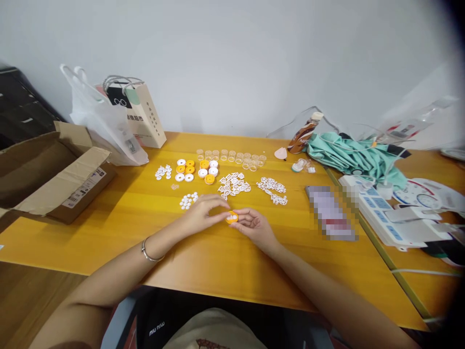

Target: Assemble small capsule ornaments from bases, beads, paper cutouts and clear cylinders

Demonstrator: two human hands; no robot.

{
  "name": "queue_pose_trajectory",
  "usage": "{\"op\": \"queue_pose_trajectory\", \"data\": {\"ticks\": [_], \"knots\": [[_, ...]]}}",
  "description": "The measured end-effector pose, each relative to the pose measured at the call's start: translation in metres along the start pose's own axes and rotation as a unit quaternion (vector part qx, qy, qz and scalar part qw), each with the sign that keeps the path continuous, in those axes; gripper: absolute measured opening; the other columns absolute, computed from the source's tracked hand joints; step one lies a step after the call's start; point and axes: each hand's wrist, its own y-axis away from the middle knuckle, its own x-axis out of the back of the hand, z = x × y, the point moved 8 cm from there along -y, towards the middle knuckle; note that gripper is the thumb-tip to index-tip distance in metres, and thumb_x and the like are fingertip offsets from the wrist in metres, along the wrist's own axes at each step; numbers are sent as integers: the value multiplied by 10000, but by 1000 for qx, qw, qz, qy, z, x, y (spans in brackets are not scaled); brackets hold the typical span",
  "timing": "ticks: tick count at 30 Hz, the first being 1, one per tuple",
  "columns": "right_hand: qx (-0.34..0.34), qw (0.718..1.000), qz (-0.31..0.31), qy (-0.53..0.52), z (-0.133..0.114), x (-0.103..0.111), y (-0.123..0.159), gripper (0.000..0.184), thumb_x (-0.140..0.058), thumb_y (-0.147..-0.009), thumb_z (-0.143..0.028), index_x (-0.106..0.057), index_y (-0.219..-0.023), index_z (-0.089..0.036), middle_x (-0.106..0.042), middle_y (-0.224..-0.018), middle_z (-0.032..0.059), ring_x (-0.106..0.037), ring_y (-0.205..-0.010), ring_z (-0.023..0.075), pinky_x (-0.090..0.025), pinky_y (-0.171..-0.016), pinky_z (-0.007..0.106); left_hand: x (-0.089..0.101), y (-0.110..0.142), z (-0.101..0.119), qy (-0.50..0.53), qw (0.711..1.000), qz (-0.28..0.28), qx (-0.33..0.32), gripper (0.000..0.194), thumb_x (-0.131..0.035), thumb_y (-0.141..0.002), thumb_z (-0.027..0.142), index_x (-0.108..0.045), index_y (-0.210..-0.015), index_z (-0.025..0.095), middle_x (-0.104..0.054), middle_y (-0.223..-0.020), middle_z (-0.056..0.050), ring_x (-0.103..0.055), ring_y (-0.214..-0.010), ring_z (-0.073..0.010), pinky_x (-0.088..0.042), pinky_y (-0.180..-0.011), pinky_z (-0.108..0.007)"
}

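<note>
Between my two hands is a small yellow round cap (229, 221) with white pieces inside it. My left hand (199, 216) pinches it from the left with thumb and fingers. From the other side, my right hand (260, 233) grips its right edge with curled fingers. Close beyond my left hand lie small white discs (188, 199). White perforated pieces (234, 185) form a pile past the cap, and a second pile of them (274, 186) is to the right. Yellow and white round caps (189, 169) stand in groups farther back, near a row of clear cylinders (231, 156).
At the left are an open cardboard box (76, 189), a white plastic bag (105, 126) and a paper bag (148, 116). A phone (331, 213), a bottle (304, 134), a teal folded umbrella (352, 155) and a power strip (378, 213) occupy the right.
</note>
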Motion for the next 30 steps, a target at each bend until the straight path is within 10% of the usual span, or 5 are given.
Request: {"op": "queue_pose_trajectory", "data": {"ticks": [6, 17, 22, 26, 30], "knots": [[5, 1000, 15, 13, 0, 4, -1, 317, -748, -629, -263, -602, -903, -199, -728, -855, 39, -691, -776, 174, -562, -782, 349, 69, -15, -75, -185, 968, 128, 108, 171, -528, -828, 297, -624, -917, 187, -646, -948, -61, -577, -921, -206, -432, -849, -365], [-2, 1000, 2, 16, 3, 4, -1, 322, -746, -631, -260, -603, -912, -195, -726, -876, 46, -687, -769, 164, -558, -775, 336, 67, -32, -116, -235, 953, 62, 179, 109, -557, -802, 267, -615, -782, 177, -629, -913, -62, -560, -895, -215, -379, -837, -373], [11, 1000, 3, 5, -5, 5, 0, 320, -745, -633, -263, -605, -911, -190, -726, -855, 45, -683, -766, 160, -556, -765, 324, 81, -10, -89, 60, 970, 131, 194, 137, -596, -781, 307, -570, -780, 172, -627, -982, -44, -559, -966, -192, -392, -841, -311], [20, 1000, 12, 0, -19, 6, 4, 308, -742, -637, -237, -606, -912, -207, -720, -830, 20, -676, -757, 140, -548, -765, 298, 54, 5, -57, 424, 875, 90, 217, 177, -657, -744, 291, -553, -814, 166, -638, -896, -39, -578, -871, -142, -416, -725, -228], [30, 999, 17, 9, -32, 5, 8, 302, -729, -652, -230, -602, -926, -218, -716, -843, 16, -672, -771, 140, -544, -771, 304, 22, 10, -35, 552, 798, 63, 233, 204, -650, -765, 246, -578, -940, 170, -647, -929, -62, -580, -795, -110, -419, -666, -199]]}}
